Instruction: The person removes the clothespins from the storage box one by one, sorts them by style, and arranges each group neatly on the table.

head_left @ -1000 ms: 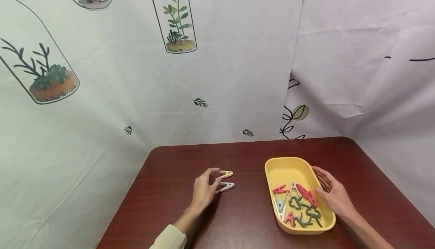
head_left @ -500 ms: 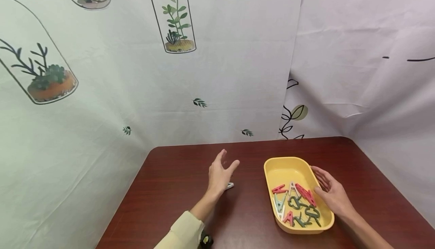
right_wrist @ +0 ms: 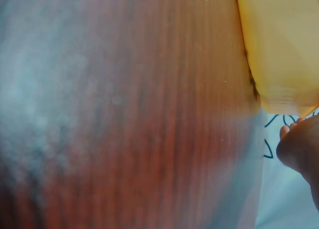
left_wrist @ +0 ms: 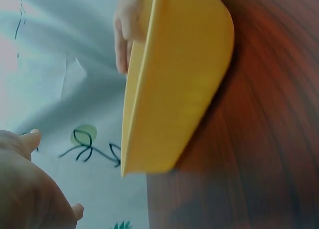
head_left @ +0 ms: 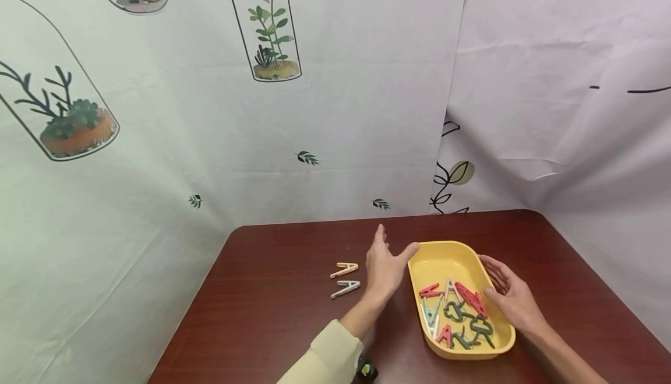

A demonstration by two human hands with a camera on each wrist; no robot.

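My left hand (head_left: 387,273) is held just left of the yellow plastic basin (head_left: 442,249), fingers and thumb spread with nothing between them. Its thumb tip overlaps the basin's far left rim in the head view. My right hand (head_left: 511,296) holds the basin's right side, thumb at the rim and fingers along the outer wall. Pink clothespins (head_left: 472,299), a white one (head_left: 451,291), a mint one (head_left: 431,314) and several dark green looped plastic pieces (head_left: 481,327) lie inside. On the table left of my left hand are a cream clothespin (head_left: 344,269) and a pale grey one (head_left: 345,288).
Everything stands on a dark red-brown wooden table (head_left: 272,296) with rounded far corners. Behind it hangs a white cloth (head_left: 356,110) printed with plants. A dark object (head_left: 367,367) shows under the left sleeve.
My left hand has moved right, from the two loose clothespins to the basin's left side, and its fingers have spread. Both clothespins still lie there. The right hand and basin have stayed put.
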